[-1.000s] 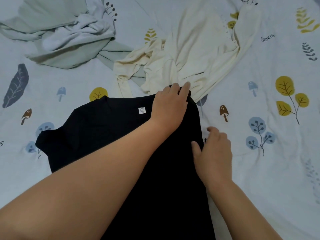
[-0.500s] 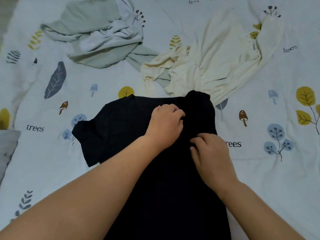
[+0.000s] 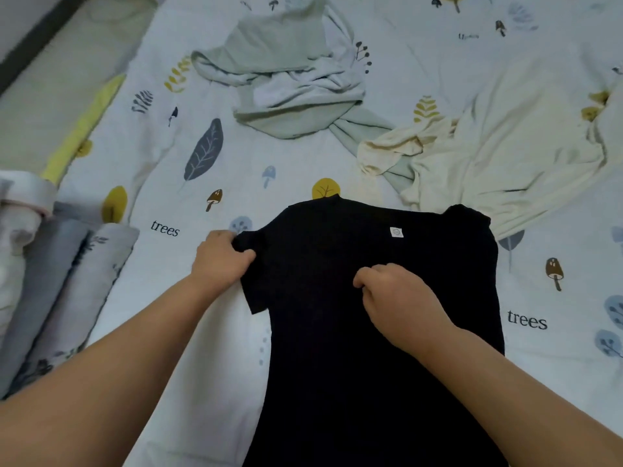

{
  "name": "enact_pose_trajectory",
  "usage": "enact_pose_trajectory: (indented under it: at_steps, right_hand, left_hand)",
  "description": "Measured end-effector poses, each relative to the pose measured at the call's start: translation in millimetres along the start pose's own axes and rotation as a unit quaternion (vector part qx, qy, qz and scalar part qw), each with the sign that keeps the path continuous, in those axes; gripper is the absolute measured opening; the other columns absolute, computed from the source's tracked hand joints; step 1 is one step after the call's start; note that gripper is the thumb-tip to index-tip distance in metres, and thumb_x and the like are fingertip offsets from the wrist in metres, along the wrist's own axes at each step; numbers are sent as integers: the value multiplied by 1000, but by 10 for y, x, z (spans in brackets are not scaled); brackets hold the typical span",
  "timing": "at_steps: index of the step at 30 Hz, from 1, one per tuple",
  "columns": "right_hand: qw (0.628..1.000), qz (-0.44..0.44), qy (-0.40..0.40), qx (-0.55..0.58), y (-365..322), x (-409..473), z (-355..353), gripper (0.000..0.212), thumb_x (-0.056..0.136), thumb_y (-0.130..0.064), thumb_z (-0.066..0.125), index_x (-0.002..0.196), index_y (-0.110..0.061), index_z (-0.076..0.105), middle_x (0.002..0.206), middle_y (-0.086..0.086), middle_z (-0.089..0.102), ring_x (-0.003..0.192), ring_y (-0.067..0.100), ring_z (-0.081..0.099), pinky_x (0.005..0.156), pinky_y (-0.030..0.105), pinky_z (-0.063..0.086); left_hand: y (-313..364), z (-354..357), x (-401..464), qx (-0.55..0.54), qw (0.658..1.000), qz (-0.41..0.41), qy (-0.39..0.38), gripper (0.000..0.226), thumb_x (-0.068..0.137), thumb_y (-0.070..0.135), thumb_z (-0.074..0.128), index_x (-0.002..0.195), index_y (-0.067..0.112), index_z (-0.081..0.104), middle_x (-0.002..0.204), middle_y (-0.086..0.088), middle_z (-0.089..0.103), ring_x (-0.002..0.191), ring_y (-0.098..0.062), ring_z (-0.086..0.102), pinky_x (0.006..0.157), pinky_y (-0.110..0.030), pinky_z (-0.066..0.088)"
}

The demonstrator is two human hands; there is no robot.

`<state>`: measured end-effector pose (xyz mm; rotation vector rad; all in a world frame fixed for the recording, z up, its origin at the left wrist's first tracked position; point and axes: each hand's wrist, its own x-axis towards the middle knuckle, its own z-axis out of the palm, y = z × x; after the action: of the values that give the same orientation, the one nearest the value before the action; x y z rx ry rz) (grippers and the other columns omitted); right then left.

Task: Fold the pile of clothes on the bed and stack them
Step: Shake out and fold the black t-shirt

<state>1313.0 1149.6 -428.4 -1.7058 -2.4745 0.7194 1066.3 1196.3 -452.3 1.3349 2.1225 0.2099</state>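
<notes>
A black T-shirt (image 3: 371, 332) lies flat on the printed bedsheet (image 3: 236, 163), neck away from me, a small white label showing at the collar. Its right side is folded inward. My left hand (image 3: 220, 259) grips the end of the shirt's left sleeve. My right hand (image 3: 397, 298) rests on the chest of the shirt with curled fingers pinching the cloth. A pale green garment (image 3: 286, 82) lies crumpled at the far middle. A cream garment (image 3: 499, 146) lies spread at the far right.
Folded grey and white bedding (image 3: 50, 271) sits at the left edge of the bed. A yellow-trimmed mattress edge (image 3: 77, 129) runs along the far left. Bare sheet lies between the black shirt and the bedding.
My left hand went from the shirt's collar area out to the left sleeve and took hold of it. My right hand shifted left onto the chest. The view swung left.
</notes>
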Motion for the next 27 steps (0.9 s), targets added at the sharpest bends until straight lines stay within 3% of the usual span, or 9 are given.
enact_pose_trajectory:
  at_steps: [7, 10, 12, 14, 17, 20, 23, 25, 27]
  right_hand:
    - [972, 131, 11, 194, -249, 447, 70, 18, 95, -19, 45, 94, -20, 63, 86, -7, 62, 79, 11, 57, 64, 21, 45]
    - [847, 264, 0, 462, -274, 563, 73, 23, 96, -31, 46, 92, -16, 63, 86, 4, 66, 75, 16, 62, 67, 30, 51]
    - [721, 332, -39, 607, -219, 600, 53, 34, 96, -44, 42, 102, -16, 59, 93, 9, 66, 82, 23, 65, 64, 35, 54]
    - [656, 359, -50, 662, -101, 595, 88, 40, 94, -50, 43, 103, -15, 59, 97, 11, 66, 88, 27, 65, 62, 36, 53]
    - [727, 363, -67, 579, 9, 564, 154, 23, 89, -33, 62, 104, -15, 61, 96, 10, 64, 76, 23, 64, 58, 34, 55]
    - [812, 357, -70, 457, 54, 569, 201, 46, 81, -3, 69, 121, -17, 50, 93, 0, 49, 67, 18, 61, 50, 25, 54]
    - [928, 300, -35, 217, 29, 574, 178, 46, 82, -15, 66, 124, -18, 47, 99, -1, 54, 84, 17, 58, 67, 29, 48]
    - [952, 287, 42, 100, 72, 529, 159, 53, 80, -25, 66, 127, -15, 44, 118, 9, 49, 107, 27, 49, 82, 35, 42]
    - [930, 323, 170, 41, 189, 441, 84, 55, 79, -25, 67, 127, -10, 44, 124, 19, 43, 115, 37, 41, 89, 44, 39]
  left_hand:
    - [84, -52, -123, -75, 991, 89, 71, 36, 85, 22, 61, 59, 15, 37, 54, 3, 40, 53, -13, 39, 49, -24, 28]
    - [276, 84, -347, -103, 982, 138, 76, 27, 85, 26, 62, 66, 18, 45, 62, 2, 50, 56, -10, 46, 53, -17, 36]
    - [411, 175, -479, -144, 975, 165, -47, 10, 88, 26, 60, 92, 17, 56, 89, -2, 63, 76, -15, 59, 71, -22, 50]
    - [486, 230, -561, -122, 946, 199, -225, 29, 92, 25, 56, 120, 20, 55, 119, -1, 60, 102, -11, 57, 84, -19, 47]
    - [463, 242, -559, -68, 924, 224, -302, 33, 94, 28, 52, 126, 20, 56, 122, 6, 59, 97, 1, 52, 74, 0, 38]
    - [338, 236, -506, -75, 969, 166, -165, 18, 93, 21, 51, 105, 18, 64, 103, 0, 67, 87, -11, 60, 78, -22, 50]
    - [175, 284, -416, -5, 994, 103, -45, 16, 92, 24, 49, 97, 13, 59, 95, -3, 64, 89, -21, 58, 78, -33, 46]
    - [110, 342, -367, 10, 996, 72, -52, 24, 93, 34, 50, 101, 12, 55, 95, -3, 61, 90, -21, 57, 75, -32, 42]
    - [104, 402, -317, -16, 997, 52, -48, 28, 93, 38, 50, 104, 12, 52, 94, -1, 60, 89, -21, 57, 73, -31, 41]
